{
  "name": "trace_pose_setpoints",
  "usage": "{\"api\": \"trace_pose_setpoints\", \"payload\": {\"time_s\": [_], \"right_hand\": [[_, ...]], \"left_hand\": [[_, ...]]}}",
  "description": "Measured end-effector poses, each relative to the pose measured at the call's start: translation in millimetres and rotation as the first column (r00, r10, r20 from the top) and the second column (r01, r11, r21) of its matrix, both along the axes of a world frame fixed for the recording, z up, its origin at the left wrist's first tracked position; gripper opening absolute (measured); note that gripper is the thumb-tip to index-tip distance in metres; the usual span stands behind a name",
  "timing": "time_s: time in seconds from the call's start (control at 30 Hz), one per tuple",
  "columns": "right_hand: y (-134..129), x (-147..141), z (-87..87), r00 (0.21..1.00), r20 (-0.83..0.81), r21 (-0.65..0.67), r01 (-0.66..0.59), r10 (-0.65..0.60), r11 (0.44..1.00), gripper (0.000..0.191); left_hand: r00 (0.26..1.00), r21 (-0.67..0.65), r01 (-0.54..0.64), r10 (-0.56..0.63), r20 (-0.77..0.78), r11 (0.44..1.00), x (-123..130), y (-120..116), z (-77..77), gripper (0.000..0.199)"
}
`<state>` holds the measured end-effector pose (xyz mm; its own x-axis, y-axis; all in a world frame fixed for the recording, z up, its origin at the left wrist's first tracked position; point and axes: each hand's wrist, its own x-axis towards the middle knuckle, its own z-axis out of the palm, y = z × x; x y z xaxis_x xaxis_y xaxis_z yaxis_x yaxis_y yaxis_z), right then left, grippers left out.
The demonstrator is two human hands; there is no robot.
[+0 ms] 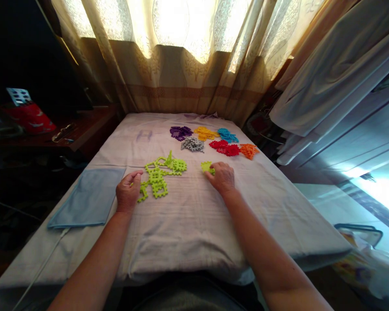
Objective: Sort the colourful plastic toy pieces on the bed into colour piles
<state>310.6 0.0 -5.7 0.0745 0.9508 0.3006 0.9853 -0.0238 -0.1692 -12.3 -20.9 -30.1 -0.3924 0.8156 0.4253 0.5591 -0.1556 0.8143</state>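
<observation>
My right hand has its fingers closed on a lime-green notched plastic building piece, at or just above the cloth. Farther left, my left hand is curled, thumb and fingers drawn together; whatever it may hold is hidden. Beside it lies a loose spread of lime-green interlocking pieces, some square frames with open centres, others filled or latticed. One green piece stands up from the far part of the spread. A green frame is partly covered by my left hand.
Toward the back are sorted piles: purple, yellow, blue, grey, red and orange. A blue fabric pad with a white cord lies left. Curtains hang behind the cloth-covered table.
</observation>
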Motion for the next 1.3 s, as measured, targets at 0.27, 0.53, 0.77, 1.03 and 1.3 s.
{"api": "trace_pose_setpoints", "payload": {"time_s": [0.27, 0.53, 0.77, 1.03, 1.3], "right_hand": [[4.7, 2.9, -12.0, 0.999, -0.048, 0.102, -0.002, 0.007, 0.995, 0.027], [27.1, -47.8, -7.3, 0.943, -0.114, 0.027, -0.311, 0.312, 0.950, 0.033], [46.2, -68.0, -13.7, 0.918, -0.146, -0.089, -0.382, 0.368, 0.920, 0.048], [42.8, -63.4, -15.2, 0.928, -0.158, 0.022, -0.339, 0.338, 0.940, 0.042], [34.2, -6.5, -16.6, 0.980, -0.187, 0.206, -0.025, 0.064, 0.978, 0.033]], "left_hand": [[1.000, 0.000, 0.010, -0.010, 0.012, 1.000, 0.6, 1.1, -2.8, 0.035], [1.000, 0.005, 0.003, -0.003, 0.021, 1.000, 0.4, 1.0, -2.3, 0.033], [1.000, -0.010, 0.013, -0.012, 0.029, 1.000, -0.1, 1.7, -2.2, 0.035], [0.999, -0.011, 0.035, -0.035, 0.031, 0.999, 0.4, 1.4, -2.2, 0.037], [0.999, -0.019, 0.040, -0.040, 0.021, 0.999, 2.0, 0.9, -0.6, 0.036]]}}
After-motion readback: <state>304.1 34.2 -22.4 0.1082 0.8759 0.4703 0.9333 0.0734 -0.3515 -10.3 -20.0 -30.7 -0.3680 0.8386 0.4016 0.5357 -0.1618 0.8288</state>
